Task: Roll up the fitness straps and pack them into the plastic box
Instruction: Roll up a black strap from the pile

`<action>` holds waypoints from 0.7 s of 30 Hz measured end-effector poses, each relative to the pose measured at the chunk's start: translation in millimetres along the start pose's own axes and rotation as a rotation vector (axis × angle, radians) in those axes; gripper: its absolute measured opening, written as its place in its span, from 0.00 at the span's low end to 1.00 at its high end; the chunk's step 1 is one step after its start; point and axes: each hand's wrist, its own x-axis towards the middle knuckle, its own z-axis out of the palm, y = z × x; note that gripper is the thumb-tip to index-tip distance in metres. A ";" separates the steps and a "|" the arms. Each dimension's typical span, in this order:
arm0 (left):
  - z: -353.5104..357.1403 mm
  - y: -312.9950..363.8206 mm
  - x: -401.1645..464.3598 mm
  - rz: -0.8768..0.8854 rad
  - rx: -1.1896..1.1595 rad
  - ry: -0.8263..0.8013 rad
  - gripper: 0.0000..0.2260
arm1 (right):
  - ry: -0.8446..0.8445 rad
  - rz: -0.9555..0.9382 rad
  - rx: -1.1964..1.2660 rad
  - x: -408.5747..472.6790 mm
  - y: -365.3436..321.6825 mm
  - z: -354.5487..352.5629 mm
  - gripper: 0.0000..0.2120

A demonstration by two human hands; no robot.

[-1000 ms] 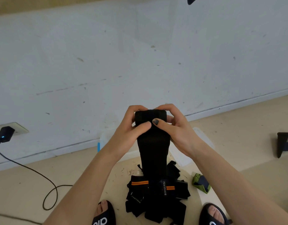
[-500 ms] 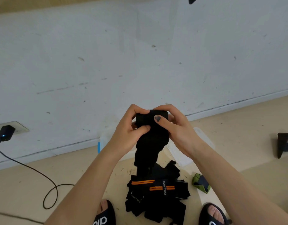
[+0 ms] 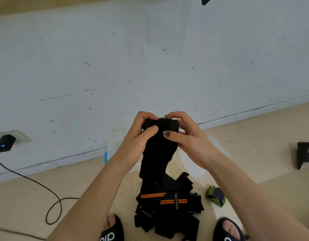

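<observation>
Hands work together above the beige floor point(image 3: 254, 136): the left hand point(image 3: 138, 141) and the right hand point(image 3: 190, 141) both grip the rolled top of a long black fabric fitness strap point(image 3: 159, 153). Its loose end hangs down to a pile of black straps with orange stripes point(image 3: 167, 204). The clear plastic box point(image 3: 113, 146) stands behind, near the white wall point(image 3: 150, 58).

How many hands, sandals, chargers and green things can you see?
Hands: 2, the left hand and the right hand, both gripping the black strap
Sandals: 2
Chargers: 1
Green things: 1
Total: 6
</observation>
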 end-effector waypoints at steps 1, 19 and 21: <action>0.4 0.3 -0.2 0.005 -0.008 0.004 0.09 | 0.009 0.032 0.009 0.1 -0.2 1.0 0.17; 1.0 -4.9 4.5 -0.036 0.008 0.000 0.11 | 0.066 0.018 -0.074 -0.4 0.2 0.9 0.25; -5.1 -0.5 6.0 -0.022 -0.027 0.032 0.12 | 0.082 0.054 -0.020 2.9 -3.6 -2.1 0.29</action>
